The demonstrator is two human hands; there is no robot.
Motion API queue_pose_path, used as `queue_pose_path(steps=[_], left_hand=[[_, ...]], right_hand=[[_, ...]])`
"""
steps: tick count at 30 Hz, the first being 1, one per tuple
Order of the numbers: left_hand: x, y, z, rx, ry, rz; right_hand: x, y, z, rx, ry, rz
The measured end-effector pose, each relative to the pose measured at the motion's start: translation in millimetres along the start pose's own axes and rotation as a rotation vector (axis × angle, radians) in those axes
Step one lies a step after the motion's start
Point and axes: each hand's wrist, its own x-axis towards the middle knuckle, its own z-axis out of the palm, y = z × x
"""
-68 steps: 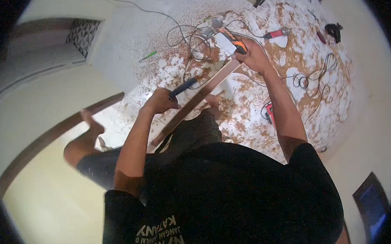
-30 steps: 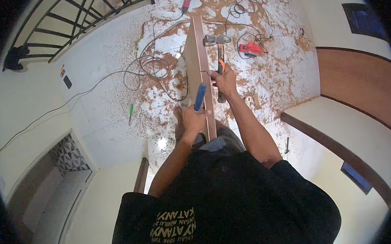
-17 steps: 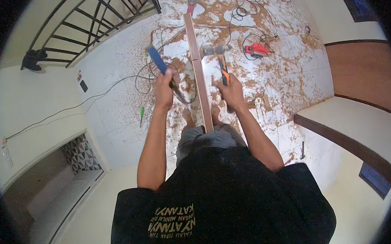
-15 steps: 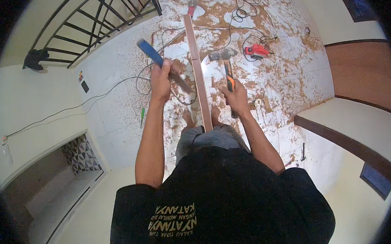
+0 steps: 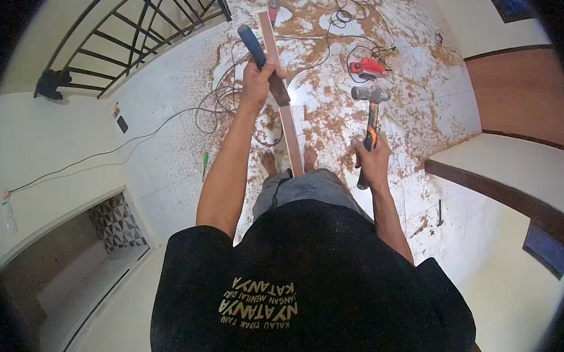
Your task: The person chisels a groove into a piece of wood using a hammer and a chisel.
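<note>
While the L hand [image 5: 259,83], in head view, is wrapped round a blue-handled metal chisel [image 5: 251,45], blade over the long, narrow brown wooden board [image 5: 291,140], the R hand [image 5: 373,161] grips a steel-headed black-&-orange hammer [image 5: 373,112]. Board runs fore-aft btwn hands, nearer L. Sawdust-strewn white floor [image 5: 428,101]; black metal railing [image 5: 122,43] upper L.

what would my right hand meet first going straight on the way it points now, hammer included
In the picture, the red power tool lies next beyond the hammer in the right hand. It sits on the floor, though, and the hand looks raised, so it might pass over.
</note>
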Motion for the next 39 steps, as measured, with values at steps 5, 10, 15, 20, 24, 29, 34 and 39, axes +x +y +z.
queue_pose_path(steps=[5,10,15,20,24,29,34,39], left_hand=[[7.0,-13.2,-17.1,-0.089,-0.085,-0.062],[4.4,-4.5,-6.9,-0.092,-0.075,-0.055],[-12.3,0.0,2.3,0.161,-0.105,-0.089],[-58.1,3.9,50.3,0.746,-0.152,0.254],[-94.0,-19.7,65.5,0.768,-0.048,0.608],[-125.2,-37.1,58.6,0.775,0.005,0.570],[-133.6,-33.6,45.1,0.723,-0.091,0.553],[-128.4,-20.5,33.3,0.713,-0.249,0.534]], right_hand=[[-15.3,-14.7,-0.2,-0.079,0.010,0.011],[-18.6,-32.2,2.8,-0.170,-0.033,0.022],[-13.6,-56.4,19.8,-0.132,-0.072,0.007],[-3.0,-93.6,27.3,0.022,-0.161,0.001],[-5.1,-104.0,26.8,0.197,-0.290,-0.055],[-42.7,-118.7,36.3,0.072,-0.290,0.138],[-62.2,-109.7,46.1,-0.158,-0.280,0.271],[-70.4,-109.8,49.7,-0.092,-0.333,0.385]])
